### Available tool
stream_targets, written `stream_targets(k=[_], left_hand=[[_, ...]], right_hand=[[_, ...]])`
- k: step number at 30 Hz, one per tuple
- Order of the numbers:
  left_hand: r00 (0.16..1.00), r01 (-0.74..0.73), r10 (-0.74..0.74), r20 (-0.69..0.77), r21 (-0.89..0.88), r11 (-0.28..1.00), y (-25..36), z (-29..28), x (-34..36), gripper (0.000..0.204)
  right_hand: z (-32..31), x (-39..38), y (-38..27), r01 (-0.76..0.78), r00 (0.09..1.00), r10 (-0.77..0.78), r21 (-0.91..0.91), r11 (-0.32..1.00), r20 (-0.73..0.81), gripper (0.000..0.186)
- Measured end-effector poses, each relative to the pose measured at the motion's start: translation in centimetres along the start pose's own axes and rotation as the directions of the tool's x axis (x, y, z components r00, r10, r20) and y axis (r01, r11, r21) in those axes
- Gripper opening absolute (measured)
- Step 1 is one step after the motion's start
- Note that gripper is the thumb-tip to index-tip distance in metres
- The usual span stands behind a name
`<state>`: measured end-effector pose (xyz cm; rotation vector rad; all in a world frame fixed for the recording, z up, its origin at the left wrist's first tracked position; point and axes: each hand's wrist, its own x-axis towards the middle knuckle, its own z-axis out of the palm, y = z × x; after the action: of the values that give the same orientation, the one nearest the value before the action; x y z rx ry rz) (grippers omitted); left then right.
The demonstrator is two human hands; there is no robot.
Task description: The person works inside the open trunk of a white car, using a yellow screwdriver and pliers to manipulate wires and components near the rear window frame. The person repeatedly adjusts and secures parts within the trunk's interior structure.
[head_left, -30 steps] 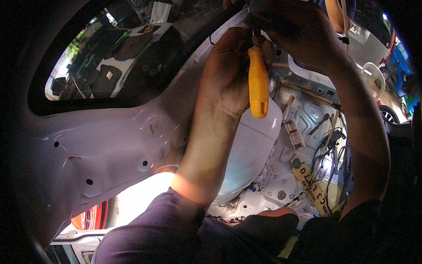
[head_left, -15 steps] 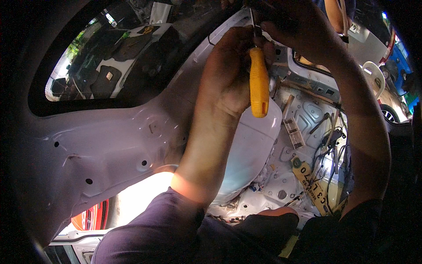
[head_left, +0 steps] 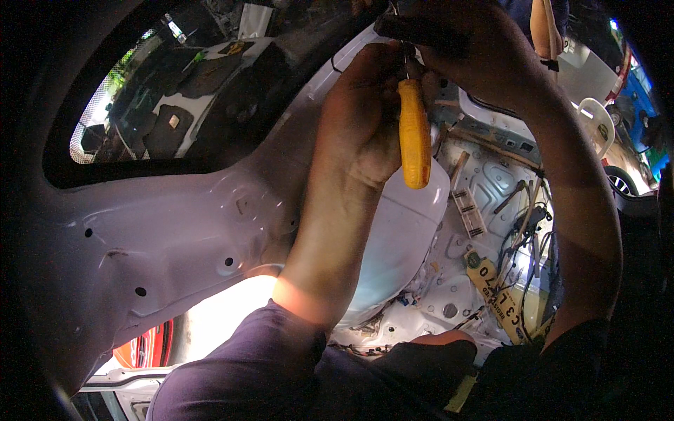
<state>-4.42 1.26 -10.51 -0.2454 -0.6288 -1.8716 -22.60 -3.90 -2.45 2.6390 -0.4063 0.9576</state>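
Note:
A screwdriver [head_left: 414, 140] with a yellow handle points its thin metal shaft upward, the handle hanging beside my left wrist. My left hand [head_left: 361, 105] is raised, its fingers closed around the shaft just above the handle. My right hand [head_left: 456, 42] reaches in from the right at the top, its fingers bent across the upper shaft in deep shadow. They look closed, but what they grip is hidden. Both hands are against the upper edge of a light-coloured car body panel [head_left: 182, 231]. The tool's tip is out of sight.
A dark-edged side window [head_left: 196, 168] is at upper left. Below right, the bare metal floor [head_left: 449, 288] carries loose wiring [head_left: 523, 238] and a yellow plate [head_left: 495, 298]. A rounded wheel housing [head_left: 400, 238] bulges behind my left forearm. Another person's arm [head_left: 546, 31] shows at upper right.
My right fingers have shifted leftward across the screwdriver's shaft. The yellow handle has turned slightly and moved a little; my left hand stays nearly where it was.

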Motion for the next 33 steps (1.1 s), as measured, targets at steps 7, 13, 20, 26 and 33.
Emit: stream_targets(k=[7, 13, 20, 26, 33], left_hand=[[1.0, 0.008, -0.008, 0.022, 0.007, 1.0, 0.2, -0.1, -0.1, 0.022], [0.996, -0.085, 0.088, -0.021, 0.127, 0.988, -0.2, 0.1, 0.1, 0.021], [0.981, -0.106, 0.157, -0.117, 0.362, 0.926, -0.4, 0.6, 0.1, 0.022], [0.93, -0.135, 0.306, -0.206, 0.583, 0.801, -1.2, 1.3, 0.3, 0.022], [0.874, -0.003, 0.395, -0.283, 0.81, 0.586, -1.2, 1.9, 0.1, 0.021]], right_hand=[[0.8, 0.4, 0.2, -0.035, 0.999, 0.039, 0.12, 0.992, -0.03, 0.034], [0.2, 0.2, -0.7, -0.122, 0.993, 0.119, 0.161, 0.979, 0.026, 0.035], [0.1, 0.3, -1.7, -0.201, 0.979, 0.202, 0.125, 0.972, 0.004, 0.026], [0.3, -0.1, -1.2, -0.01, 1.0, 0.007, -0.088, 0.996, -0.028, 0.022], [0.8, -0.6, -0.9, -0.065, 0.996, 0.067, 0.03, 0.997, -0.057, 0.022]])
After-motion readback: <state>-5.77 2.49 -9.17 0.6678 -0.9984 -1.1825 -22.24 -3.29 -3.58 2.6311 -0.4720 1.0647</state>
